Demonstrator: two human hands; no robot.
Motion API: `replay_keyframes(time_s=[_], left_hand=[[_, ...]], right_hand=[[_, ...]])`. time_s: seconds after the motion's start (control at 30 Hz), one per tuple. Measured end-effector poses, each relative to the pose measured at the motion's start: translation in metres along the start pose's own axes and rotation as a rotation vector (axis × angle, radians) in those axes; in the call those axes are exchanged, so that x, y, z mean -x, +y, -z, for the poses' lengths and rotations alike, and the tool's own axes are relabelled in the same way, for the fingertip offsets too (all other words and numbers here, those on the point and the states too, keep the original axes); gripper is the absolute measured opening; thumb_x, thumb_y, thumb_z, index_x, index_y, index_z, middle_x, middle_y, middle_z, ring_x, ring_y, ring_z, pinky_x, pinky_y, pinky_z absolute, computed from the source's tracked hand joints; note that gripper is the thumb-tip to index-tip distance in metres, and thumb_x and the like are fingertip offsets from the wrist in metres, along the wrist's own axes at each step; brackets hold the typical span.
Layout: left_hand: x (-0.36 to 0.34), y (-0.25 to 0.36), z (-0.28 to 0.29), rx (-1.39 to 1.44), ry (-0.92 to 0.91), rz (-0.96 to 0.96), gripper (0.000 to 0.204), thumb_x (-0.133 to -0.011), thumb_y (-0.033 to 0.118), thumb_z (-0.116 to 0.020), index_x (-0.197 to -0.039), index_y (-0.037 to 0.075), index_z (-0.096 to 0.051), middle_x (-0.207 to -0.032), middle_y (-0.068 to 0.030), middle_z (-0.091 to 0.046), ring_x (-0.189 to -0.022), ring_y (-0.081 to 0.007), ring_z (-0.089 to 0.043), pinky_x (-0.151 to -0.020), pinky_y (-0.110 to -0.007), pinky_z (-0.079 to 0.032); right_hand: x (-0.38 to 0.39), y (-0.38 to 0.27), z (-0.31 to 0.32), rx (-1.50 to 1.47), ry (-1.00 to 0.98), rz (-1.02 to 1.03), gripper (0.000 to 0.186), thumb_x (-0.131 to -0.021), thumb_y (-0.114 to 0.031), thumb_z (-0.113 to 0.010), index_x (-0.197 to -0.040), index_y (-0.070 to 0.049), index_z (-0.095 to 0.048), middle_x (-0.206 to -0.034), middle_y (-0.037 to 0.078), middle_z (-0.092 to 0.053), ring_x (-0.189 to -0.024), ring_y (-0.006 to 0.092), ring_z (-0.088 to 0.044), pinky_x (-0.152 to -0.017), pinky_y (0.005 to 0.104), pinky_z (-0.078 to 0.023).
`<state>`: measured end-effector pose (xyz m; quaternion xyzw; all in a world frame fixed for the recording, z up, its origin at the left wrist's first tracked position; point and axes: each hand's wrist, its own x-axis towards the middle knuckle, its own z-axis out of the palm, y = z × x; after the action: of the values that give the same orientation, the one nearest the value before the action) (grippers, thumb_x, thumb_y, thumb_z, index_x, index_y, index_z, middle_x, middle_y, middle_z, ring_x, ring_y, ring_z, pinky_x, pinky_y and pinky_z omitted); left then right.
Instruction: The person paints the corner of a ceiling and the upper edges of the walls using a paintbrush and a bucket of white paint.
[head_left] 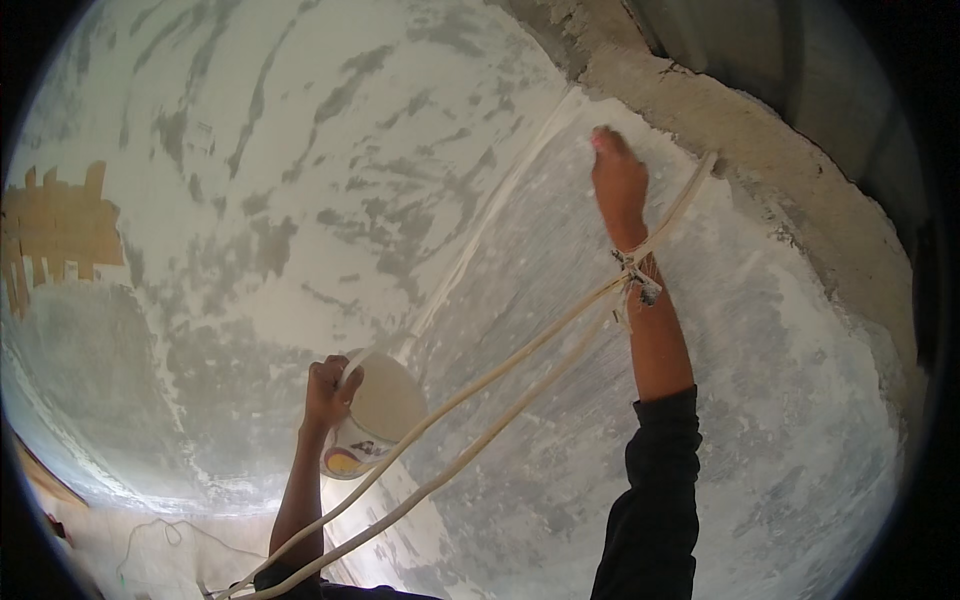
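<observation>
My left hand [330,388] is closed on a white plastic bucket [392,398] by its handle, and the bucket hangs tilted in front of the wall. A coloured print shows on the bucket's side, and its inside looks pale. Higher up and to the right, my right hand [620,185] is closed close to the wall [560,390]. A small pink spot shows at its fingers, too little to tell what they hold. Beige cables [500,365] run up from the lower left and cross by my right forearm, where a ragged knot or tie [638,275] binds them.
Grey and white patchy coating covers the walls, which meet at a corner line [490,215]. Rough bare concrete [720,110] edges the upper right, beside dark corrugated sheeting [850,90]. A brown patch [75,225] is at the left. A thin cord [165,530] lies at the lower left.
</observation>
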<state>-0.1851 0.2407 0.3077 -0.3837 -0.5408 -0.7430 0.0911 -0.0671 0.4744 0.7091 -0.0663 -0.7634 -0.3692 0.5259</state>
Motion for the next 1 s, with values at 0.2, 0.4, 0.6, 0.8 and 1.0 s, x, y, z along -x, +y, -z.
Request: replay_keyframes(time_s=[0.2,0.4,0.6,0.8,1.0], left_hand=[[0.007,-0.002,-0.002,0.035,-0.055,0.016,0.033,-0.074,0.009,-0.059,-0.046,-0.002,-0.044,-0.044,-0.0122,-0.041,-0.044,-0.0231,-0.041,-0.054,-0.034,-0.038],[0.019,-0.003,0.012,0.0,-0.036,0.02,0.032,-0.073,0.009,-0.059,-0.047,-0.001,-0.045,-0.045,-0.0121,-0.042,-0.048,-0.0243,-0.045,-0.052,-0.035,-0.037],[0.021,0.006,0.022,-0.075,-0.047,-0.022,0.036,-0.076,0.01,-0.06,-0.046,0.0,-0.042,-0.041,-0.0082,-0.034,-0.043,-0.0198,-0.039,-0.062,-0.033,-0.041],[0.019,0.0,0.019,0.007,-0.044,0.006,0.033,-0.074,0.007,-0.06,-0.046,-0.001,-0.044,-0.042,-0.011,-0.041,-0.042,-0.0234,-0.04,-0.059,-0.033,-0.041],[0.027,-0.005,0.013,-0.051,-0.083,0.085,0.035,-0.075,0.007,-0.06,-0.046,-0.001,-0.043,-0.042,-0.0108,-0.041,-0.045,-0.0213,-0.043,-0.061,-0.032,-0.04]], right_hand=[[0.163,-0.067,-0.092,0.336,-0.239,0.397,0.023,-0.086,-0.023,-0.052,-0.104,-0.01,-0.052,-0.094,0.009,-0.057,-0.093,0.0446,-0.057,-0.081,0.0526,-0.047],[0.324,-0.189,-0.113,0.037,-0.4,0.305,0.016,-0.083,-0.019,-0.053,-0.097,-0.011,-0.053,-0.088,0.006,-0.056,-0.087,0.0371,-0.058,-0.073,0.0438,-0.048],[0.284,-0.164,-0.117,-0.539,-0.546,-0.259,0.016,-0.084,-0.009,-0.049,-0.091,-0.001,-0.06,-0.087,0.018,-0.063,-0.08,0.0338,-0.06,-0.072,0.0421,-0.048],[0.136,-0.092,-0.043,-0.318,-0.223,-0.272,0.007,-0.083,-0.004,-0.055,-0.09,-0.004,-0.058,-0.086,0.014,-0.063,-0.08,0.0309,-0.062,-0.07,0.0366,-0.05],[0.204,-0.107,-0.052,0.204,-0.303,0.194,0.012,-0.082,-0.013,-0.055,-0.093,-0.011,-0.055,-0.096,0.009,-0.057,-0.096,0.0373,-0.057,-0.081,0.0467,-0.048]])
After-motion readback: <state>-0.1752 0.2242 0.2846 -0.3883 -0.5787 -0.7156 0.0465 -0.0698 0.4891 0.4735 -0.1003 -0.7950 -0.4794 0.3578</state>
